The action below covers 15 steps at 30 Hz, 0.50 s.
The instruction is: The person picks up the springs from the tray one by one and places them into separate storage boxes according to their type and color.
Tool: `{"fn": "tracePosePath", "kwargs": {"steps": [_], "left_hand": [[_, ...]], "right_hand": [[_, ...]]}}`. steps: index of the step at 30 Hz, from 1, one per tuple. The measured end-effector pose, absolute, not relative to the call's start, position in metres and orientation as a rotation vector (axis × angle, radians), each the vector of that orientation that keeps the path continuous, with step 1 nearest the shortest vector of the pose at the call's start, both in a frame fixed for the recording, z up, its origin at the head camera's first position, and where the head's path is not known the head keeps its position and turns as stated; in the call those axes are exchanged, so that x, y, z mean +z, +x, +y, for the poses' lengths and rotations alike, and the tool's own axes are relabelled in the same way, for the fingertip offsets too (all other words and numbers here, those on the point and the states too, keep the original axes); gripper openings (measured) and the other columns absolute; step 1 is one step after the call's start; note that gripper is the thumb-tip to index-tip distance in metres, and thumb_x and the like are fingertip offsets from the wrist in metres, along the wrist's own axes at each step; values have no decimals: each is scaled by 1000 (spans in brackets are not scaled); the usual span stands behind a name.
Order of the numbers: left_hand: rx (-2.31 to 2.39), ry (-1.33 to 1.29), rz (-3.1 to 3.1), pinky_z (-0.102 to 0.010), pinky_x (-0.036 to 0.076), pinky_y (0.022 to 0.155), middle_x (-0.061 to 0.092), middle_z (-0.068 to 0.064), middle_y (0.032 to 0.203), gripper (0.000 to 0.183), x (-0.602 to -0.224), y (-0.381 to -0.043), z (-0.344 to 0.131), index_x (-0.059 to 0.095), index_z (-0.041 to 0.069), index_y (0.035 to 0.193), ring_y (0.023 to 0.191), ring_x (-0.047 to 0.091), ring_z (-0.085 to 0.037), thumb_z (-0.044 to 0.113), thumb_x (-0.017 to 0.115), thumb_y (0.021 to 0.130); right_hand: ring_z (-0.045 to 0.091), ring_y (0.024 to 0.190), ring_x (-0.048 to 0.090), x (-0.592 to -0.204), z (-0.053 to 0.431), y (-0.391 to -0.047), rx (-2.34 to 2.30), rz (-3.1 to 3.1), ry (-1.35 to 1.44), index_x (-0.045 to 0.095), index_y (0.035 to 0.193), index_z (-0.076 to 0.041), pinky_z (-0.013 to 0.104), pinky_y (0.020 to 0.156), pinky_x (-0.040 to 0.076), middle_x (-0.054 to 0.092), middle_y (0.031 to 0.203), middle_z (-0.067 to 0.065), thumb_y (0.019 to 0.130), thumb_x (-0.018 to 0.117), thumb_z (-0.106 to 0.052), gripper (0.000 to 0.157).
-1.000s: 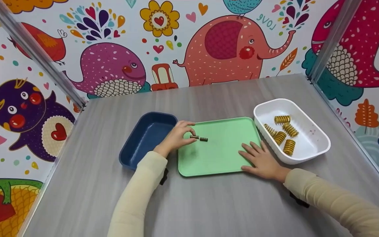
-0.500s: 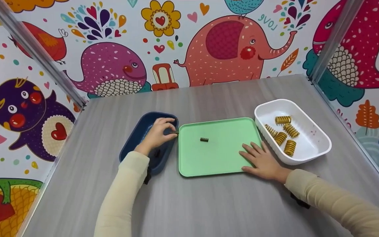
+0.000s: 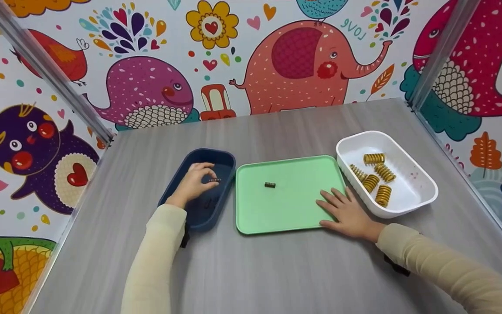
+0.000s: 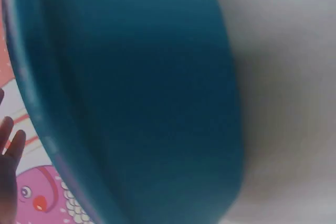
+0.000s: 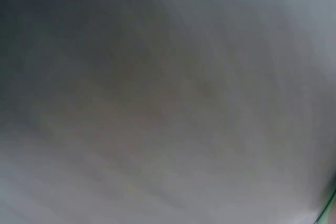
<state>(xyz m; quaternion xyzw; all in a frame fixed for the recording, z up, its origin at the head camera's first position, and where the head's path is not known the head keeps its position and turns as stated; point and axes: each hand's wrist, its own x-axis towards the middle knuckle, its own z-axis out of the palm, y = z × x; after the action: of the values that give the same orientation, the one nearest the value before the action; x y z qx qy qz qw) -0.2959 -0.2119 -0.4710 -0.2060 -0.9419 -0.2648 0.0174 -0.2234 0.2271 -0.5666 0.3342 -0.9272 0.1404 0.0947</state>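
Over the dark blue bin (image 3: 225, 192), my left hand (image 3: 193, 182) pinches a small dark spring (image 3: 215, 180) between thumb and fingertips. Something dark, perhaps another spring, lies on the bin's floor below it. One more small dark spring, lying on its side (image 3: 269, 185), rests on the green tray (image 3: 294, 209). My right hand (image 3: 350, 214) rests with spread fingers on the tray's right edge. In the left wrist view the blue bin's outer wall (image 4: 157, 98) fills much of the frame, and part of my left hand (image 4: 9, 166) shows at the left edge.
A white bin (image 3: 412, 187) stands to the right of the tray, with several larger yellow springs (image 3: 383, 195) inside. The grey table (image 3: 268, 270) is bounded by printed wall panels and metal posts. The right wrist view is mostly a blurred grey surface.
My left hand has carried the pinched spring leftward from above the green tray to over the blue bin. The other dark spring and my right hand have stayed in place.
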Motion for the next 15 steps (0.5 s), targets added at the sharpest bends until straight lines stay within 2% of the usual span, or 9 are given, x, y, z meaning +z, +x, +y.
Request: {"fn": "tracePosePath", "kwargs": {"steps": [15], "left_hand": [[-603, -600, -3090, -47, 39, 94, 58, -17, 117, 12, -490, -291, -243, 63, 6, 81, 112, 46, -37, 14, 71, 79]], "right_hand": [[41, 129, 32, -566, 226, -223, 415, -2756, 991, 50, 132, -13, 63, 102, 11, 41, 141, 14, 84, 55, -50, 61]]}}
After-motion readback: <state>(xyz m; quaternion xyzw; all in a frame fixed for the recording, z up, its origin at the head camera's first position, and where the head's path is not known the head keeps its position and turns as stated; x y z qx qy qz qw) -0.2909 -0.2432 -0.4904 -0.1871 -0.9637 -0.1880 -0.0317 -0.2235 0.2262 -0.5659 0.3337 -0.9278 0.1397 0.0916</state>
